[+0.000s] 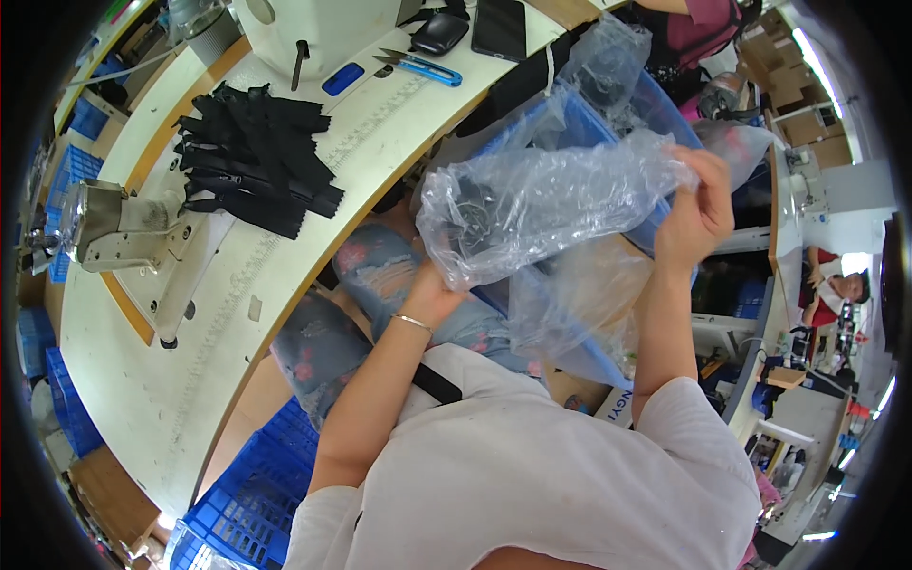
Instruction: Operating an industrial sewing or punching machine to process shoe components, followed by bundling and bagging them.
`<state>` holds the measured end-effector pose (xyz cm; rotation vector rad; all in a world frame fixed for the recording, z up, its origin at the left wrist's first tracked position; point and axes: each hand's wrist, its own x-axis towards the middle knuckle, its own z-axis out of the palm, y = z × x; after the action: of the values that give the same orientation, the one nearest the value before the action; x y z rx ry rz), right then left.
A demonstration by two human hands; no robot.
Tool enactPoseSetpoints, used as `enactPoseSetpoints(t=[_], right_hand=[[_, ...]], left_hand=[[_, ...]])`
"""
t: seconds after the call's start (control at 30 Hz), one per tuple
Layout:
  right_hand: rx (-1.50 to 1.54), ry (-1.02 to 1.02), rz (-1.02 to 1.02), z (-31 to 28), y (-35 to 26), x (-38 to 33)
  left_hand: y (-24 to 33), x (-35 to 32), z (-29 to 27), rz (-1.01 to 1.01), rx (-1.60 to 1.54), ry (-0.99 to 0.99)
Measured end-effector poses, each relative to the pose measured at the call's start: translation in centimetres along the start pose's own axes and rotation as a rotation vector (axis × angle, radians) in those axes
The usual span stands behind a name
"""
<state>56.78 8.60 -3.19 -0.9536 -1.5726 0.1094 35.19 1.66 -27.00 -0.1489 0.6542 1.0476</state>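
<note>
Got the clear plastic bag (pixel 546 204) stretched over my lap off the counter's (pixel 142 380) near edge, left hand (pixel 432 290) gripping underneath, right hand (pixel 698 214) pinching its end. Dark stuff's inside, nothing out yet.

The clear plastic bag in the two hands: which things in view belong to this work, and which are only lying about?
In hand:
- clear plastic bag
- left hand, under the bag
- right hand, gripping its upper edge
- blue bin behind it

Lying about:
- black fabric pieces
- thread snips
- phone
- sewing table
</note>
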Motion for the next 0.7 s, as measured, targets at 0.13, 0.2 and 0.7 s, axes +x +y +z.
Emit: enactPoseSetpoints(t=[0.13,0.2,0.7], right_hand=[[0.172,-0.102,-0.049,-1.9,-1.5,-1.3],[0.056,0.22,0.088,-2.1,-1.8,-1.8],[-0.588,-1.293,0.056,1.3,3.4,-6.1]], left_hand=[[-0.2,-0.4,0.0,-0.042,-0.105,-0.055],[0.1,0.1,-0.8,-0.147,-0.267,-0.208],[-0.5,-2.2,2.1,0.008,0.106,0.044]])
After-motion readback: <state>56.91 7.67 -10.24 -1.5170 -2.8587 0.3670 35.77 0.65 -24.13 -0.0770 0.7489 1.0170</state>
